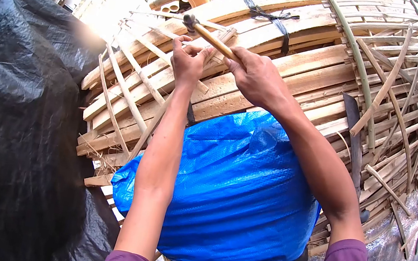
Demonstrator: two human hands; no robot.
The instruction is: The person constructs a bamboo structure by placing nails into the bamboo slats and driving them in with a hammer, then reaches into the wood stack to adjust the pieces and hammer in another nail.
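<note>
My right hand (256, 77) is wrapped round the wooden handle of a hammer (215, 42). Its dark metal head is raised at the upper left, just above my left hand (188, 63). The left fingers are bent in a pinch beside a short bamboo piece (222, 41); what lies between the fingertips is too small to make out. Under both hands run long split bamboo slats (292, 61), stacked side by side. Thin bamboo strips (129, 95) cross the slat ends near my left forearm.
A blue tarp (243, 191) covers my lap. Black plastic sheeting (7, 113) hangs at left. Black ties (267, 16) bind the slats. A dark flat blade (352, 118) lies beside my right arm, near a woven bamboo lattice (414, 93).
</note>
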